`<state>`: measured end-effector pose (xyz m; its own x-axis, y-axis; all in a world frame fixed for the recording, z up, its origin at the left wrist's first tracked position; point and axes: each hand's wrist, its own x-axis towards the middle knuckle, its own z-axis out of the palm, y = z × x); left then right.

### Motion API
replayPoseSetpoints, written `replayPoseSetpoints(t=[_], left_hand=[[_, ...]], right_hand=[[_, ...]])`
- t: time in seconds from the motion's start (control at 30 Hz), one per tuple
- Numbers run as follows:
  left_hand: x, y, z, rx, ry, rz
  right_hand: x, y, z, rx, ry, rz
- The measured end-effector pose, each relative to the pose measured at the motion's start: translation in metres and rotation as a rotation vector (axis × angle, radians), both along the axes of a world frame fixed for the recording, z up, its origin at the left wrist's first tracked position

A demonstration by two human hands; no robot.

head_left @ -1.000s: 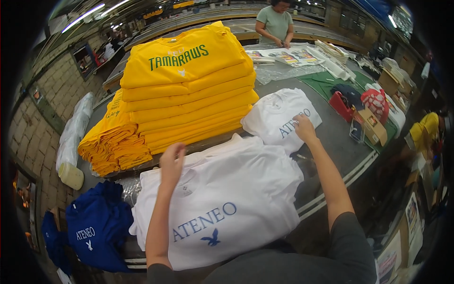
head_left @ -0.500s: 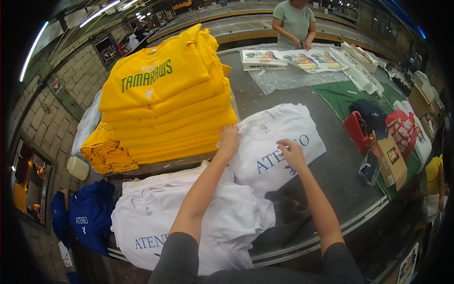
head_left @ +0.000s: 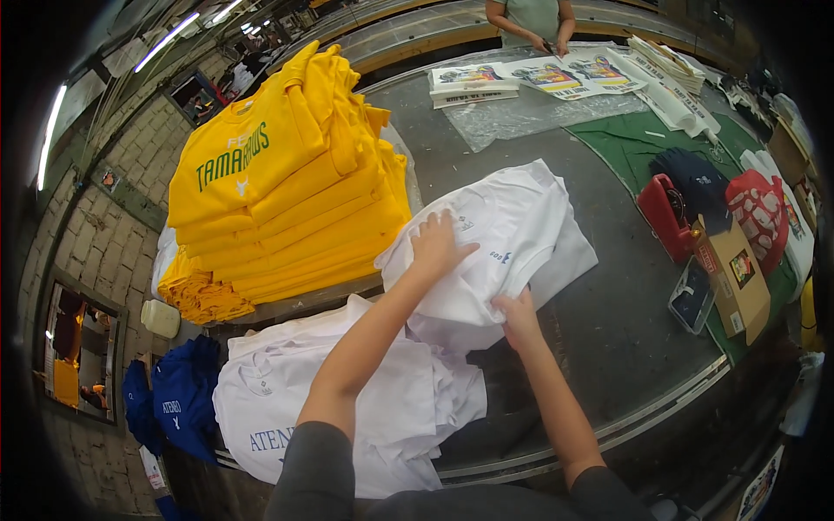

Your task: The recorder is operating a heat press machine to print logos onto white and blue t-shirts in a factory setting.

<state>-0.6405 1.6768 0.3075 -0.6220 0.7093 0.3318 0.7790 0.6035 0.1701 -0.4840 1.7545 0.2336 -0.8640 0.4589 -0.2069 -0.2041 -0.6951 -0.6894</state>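
Note:
A white T-shirt (head_left: 486,213) lies partly folded on the small white pile in the middle of the table. My left hand (head_left: 439,246) rests on its upper left part with the fingers spread over the cloth. With its thumb and fingers, my right hand (head_left: 519,319) grips the shirt's near right edge, which is raised and turned inward, so most of the blue chest print is hidden. Closer to me lies a stack of white T-shirts (head_left: 382,399) with blue lettering, partly behind my left forearm.
A tall stack of yellow T-shirts (head_left: 287,191) stands at the left, with blue shirts (head_left: 185,395) nearer. Printed sheets (head_left: 556,78) lie on plastic at the back, before another person (head_left: 530,17). At the right are a red case (head_left: 665,217) and a cardboard box (head_left: 734,278).
My left hand has moved from the shirt's left edge onto its top. My right hand has taken hold of the near right edge and lifted it inward over the print.

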Motion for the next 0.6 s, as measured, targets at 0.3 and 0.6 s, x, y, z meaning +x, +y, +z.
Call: replayPoseSetpoints(t=[0.3, 0.6], left_hand=[[-0.061, 0.008, -0.014, -0.404, -0.283, 0.325], [-0.116, 0.025, 0.016, 0.185, -0.505, 0.316]], right_hand=[[0.014, -0.008, -0.009, -0.036, -0.020, -0.016], [0.087, 0.022, 0.046, 0.126, 0.225, -0.155]])
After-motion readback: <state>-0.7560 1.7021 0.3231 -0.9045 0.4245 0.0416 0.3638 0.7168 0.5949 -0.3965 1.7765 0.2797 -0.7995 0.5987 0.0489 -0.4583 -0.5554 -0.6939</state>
